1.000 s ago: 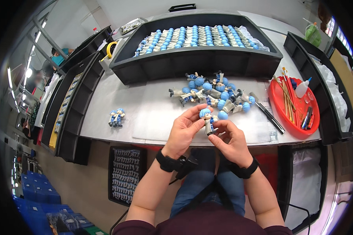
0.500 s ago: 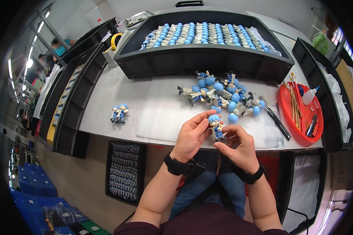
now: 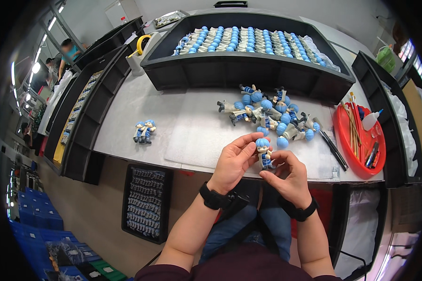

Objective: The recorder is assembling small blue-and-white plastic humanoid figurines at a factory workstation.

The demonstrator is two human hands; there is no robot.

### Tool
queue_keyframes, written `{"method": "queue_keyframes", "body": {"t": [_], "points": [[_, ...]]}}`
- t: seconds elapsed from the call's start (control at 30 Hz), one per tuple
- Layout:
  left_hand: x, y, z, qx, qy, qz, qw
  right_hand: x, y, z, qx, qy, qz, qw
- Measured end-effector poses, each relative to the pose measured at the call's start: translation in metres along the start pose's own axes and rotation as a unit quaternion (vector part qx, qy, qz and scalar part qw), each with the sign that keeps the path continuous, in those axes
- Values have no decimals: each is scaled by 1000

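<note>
A small blue-haired figurine (image 3: 264,153) in a blue and white outfit stands upright between my hands, its front toward me. My left hand (image 3: 233,163) pinches it at the head and side with thumb and fingers. Curled round its lower part, my right hand (image 3: 290,177) has thumb and fingertips at the legs. Just beyond my hands lies a loose heap of similar figurines (image 3: 281,127), some face down. Two more figurines (image 3: 145,132) lie side by side at the left of the white worktop (image 3: 187,145).
A large black tray (image 3: 248,74) with rows of figurines stands at the back. On the right are black pens (image 3: 334,150) and a red dish (image 3: 359,172) holding brushes, markers and a squeeze bottle. A tape roll (image 3: 143,44) sits left; another filled black tray (image 3: 147,203) is below the table.
The figurine in my hands has turned from a slight tilt to more upright and front-facing. Both hands keep their grip. The whole view has shifted slightly.
</note>
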State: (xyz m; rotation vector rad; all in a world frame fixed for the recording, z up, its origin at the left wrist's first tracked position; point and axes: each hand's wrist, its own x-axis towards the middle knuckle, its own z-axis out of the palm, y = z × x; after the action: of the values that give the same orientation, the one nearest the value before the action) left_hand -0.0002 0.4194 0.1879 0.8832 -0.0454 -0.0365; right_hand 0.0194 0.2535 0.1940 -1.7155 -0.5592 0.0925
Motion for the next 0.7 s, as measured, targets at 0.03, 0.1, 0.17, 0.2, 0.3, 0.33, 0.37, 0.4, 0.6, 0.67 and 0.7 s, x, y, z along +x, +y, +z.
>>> {"method": "queue_keyframes", "body": {"t": [0.03,0.1,0.17,0.2,0.3,0.33,0.37,0.4,0.6,0.67,0.7], "points": [[0,0,0,0,0,0,1000,0,1,0,2,-1,-2,1000],[-1,0,0,3,10,-3,1000,-1,-1,0,13,-3,1,1000],[0,-1,-1,5,13,-4,1000,-1,-1,0,25,-6,4,1000],[1,-2,-1,8,16,-5,1000,-1,1,-1,43,-11,5,999],[2,-1,0,15,20,-7,1000,0,3,-1,62,-17,1,998],[2,-1,0,15,20,-7,1000,0,3,-1,65,-18,-3,998],[2,-2,0,15,20,-5,1000,0,3,-1,65,-18,-3,998],[2,-2,0,14,19,-4,1000,-1,4,-1,69,-19,-2,997],[1,-1,1,16,21,-3,1000,-1,3,-2,67,-19,-4,998],[2,-2,1,18,20,0,1000,-1,2,-1,67,-18,-5,998],[2,-2,0,20,19,3,1000,-1,2,-1,68,-17,-6,998]]}}
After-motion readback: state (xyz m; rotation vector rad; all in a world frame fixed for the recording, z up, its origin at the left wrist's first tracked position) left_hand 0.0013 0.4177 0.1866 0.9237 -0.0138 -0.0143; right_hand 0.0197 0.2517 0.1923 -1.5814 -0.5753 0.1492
